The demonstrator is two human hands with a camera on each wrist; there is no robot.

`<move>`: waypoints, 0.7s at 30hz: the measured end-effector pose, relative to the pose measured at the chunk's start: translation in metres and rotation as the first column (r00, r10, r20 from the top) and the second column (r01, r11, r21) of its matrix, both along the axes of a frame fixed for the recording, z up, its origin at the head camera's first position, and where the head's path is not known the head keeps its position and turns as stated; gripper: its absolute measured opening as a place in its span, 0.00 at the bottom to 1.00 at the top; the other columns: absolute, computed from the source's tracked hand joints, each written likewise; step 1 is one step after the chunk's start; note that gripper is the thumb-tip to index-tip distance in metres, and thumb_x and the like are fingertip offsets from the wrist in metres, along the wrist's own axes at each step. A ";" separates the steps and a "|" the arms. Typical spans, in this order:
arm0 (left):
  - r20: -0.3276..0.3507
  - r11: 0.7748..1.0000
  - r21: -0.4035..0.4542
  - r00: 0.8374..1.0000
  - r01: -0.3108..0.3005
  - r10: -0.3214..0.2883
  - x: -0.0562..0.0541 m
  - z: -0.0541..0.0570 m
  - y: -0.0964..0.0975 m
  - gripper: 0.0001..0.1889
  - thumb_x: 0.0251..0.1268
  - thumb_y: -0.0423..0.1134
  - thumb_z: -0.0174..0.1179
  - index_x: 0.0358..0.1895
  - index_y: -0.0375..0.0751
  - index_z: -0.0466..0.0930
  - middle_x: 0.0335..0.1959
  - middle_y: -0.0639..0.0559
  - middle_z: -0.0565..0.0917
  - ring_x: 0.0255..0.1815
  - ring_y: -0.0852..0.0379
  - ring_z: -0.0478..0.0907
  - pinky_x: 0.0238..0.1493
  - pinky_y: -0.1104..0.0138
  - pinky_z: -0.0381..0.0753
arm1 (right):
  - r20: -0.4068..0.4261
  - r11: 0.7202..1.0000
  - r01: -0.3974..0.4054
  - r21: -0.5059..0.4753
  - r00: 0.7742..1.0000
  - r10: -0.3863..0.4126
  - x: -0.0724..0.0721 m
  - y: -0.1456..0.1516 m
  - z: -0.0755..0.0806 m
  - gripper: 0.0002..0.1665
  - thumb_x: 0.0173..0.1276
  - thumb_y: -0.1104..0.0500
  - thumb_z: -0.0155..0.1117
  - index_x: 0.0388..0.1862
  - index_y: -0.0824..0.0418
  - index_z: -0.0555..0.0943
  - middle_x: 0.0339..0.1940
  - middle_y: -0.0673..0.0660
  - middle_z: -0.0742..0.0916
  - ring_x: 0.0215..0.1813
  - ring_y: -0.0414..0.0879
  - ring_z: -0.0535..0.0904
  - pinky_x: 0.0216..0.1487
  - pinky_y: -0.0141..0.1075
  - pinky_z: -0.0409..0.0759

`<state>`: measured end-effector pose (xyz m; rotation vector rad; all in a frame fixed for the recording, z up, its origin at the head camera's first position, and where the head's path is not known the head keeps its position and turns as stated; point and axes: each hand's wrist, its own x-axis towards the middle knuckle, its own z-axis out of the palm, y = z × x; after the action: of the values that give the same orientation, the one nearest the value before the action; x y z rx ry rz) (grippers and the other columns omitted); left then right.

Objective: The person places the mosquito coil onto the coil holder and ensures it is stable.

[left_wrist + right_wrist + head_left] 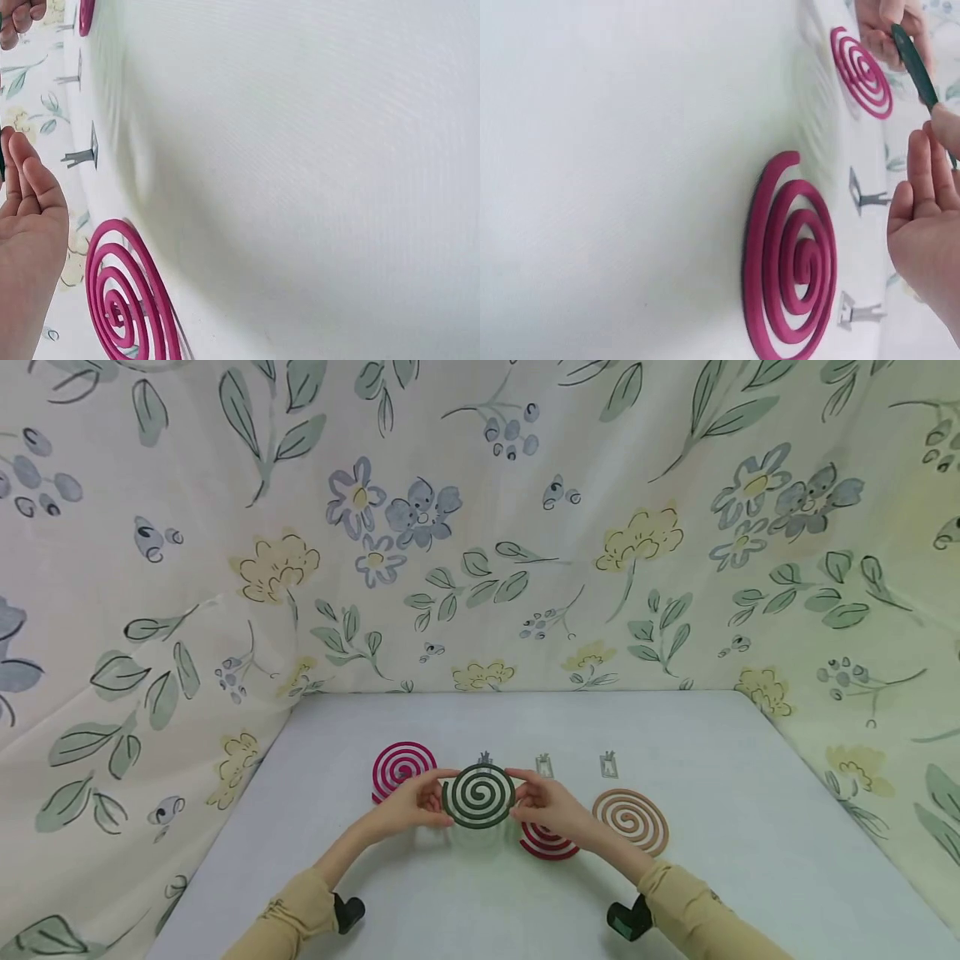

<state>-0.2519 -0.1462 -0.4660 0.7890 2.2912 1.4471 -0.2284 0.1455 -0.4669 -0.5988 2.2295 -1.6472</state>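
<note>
A dark green mosquito coil [480, 793] is held up over the table, its flat face toward the head camera. My left hand [408, 800] pinches its left edge between thumb and fingers, while my right hand [553, 810] pinches the right edge. From the right wrist, the green coil [915, 69] appears edge-on between both hands. Behind the left hand, a magenta coil [385, 774] sits on a small metal stand. A red coil [551, 852] lies on the table, partly hidden under the right hand. To its right is a tan coil [651, 820], partly covered by the forearm.
Small metal coil stands show behind the coils: one stand [485, 757] just above the green coil, a middle stand [543, 765] and a right stand [609, 765]. The white table [480, 910] ends at a floral cloth [480, 527] behind and at the sides.
</note>
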 end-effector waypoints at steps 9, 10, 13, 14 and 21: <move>0.093 0.992 0.089 0.992 -0.093 0.085 0.002 0.012 0.007 0.39 0.53 0.34 0.69 0.69 0.48 0.61 0.37 0.43 0.78 0.33 0.60 0.73 0.35 0.73 0.76 | 0.089 0.983 0.135 -0.127 0.988 -0.124 -0.003 -0.004 0.011 0.33 0.66 0.62 0.62 0.68 0.63 0.64 0.43 0.52 0.81 0.41 0.38 0.78 0.44 0.31 0.80; 0.089 0.990 0.096 0.992 -0.099 0.091 0.002 0.013 0.008 0.39 0.53 0.35 0.69 0.70 0.47 0.61 0.37 0.43 0.78 0.33 0.60 0.73 0.34 0.73 0.75 | 0.095 0.979 0.142 -0.143 0.987 -0.129 -0.003 -0.004 0.012 0.32 0.66 0.62 0.62 0.68 0.64 0.64 0.43 0.52 0.81 0.41 0.37 0.78 0.44 0.30 0.80; 0.088 0.984 0.117 0.989 -0.131 0.121 0.002 0.013 0.011 0.39 0.53 0.34 0.69 0.69 0.45 0.61 0.36 0.44 0.76 0.33 0.60 0.72 0.35 0.74 0.75 | 0.107 0.972 0.154 -0.176 0.985 -0.136 -0.003 -0.005 0.014 0.32 0.67 0.63 0.61 0.68 0.65 0.63 0.42 0.51 0.82 0.42 0.38 0.78 0.46 0.29 0.79; 0.089 0.982 0.129 0.988 -0.140 0.129 0.002 0.013 0.012 0.39 0.53 0.33 0.69 0.69 0.45 0.60 0.36 0.44 0.75 0.34 0.60 0.72 0.35 0.74 0.75 | 0.111 0.970 0.158 -0.183 0.984 -0.139 -0.004 -0.005 0.014 0.32 0.67 0.63 0.60 0.68 0.64 0.63 0.42 0.50 0.82 0.42 0.38 0.79 0.46 0.28 0.79; 0.122 0.948 0.200 0.966 -0.249 0.228 0.003 0.014 0.022 0.40 0.52 0.29 0.68 0.68 0.43 0.58 0.40 0.43 0.77 0.36 0.60 0.72 0.38 0.75 0.75 | 0.120 0.958 0.182 -0.219 0.980 -0.159 -0.005 -0.010 0.018 0.36 0.67 0.62 0.60 0.71 0.59 0.59 0.40 0.49 0.82 0.40 0.37 0.79 0.50 0.32 0.79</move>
<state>-0.2494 -0.1245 -0.4524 0.4946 2.2440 1.8210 -0.2330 0.1358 -0.4487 -0.3734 2.0850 -1.9932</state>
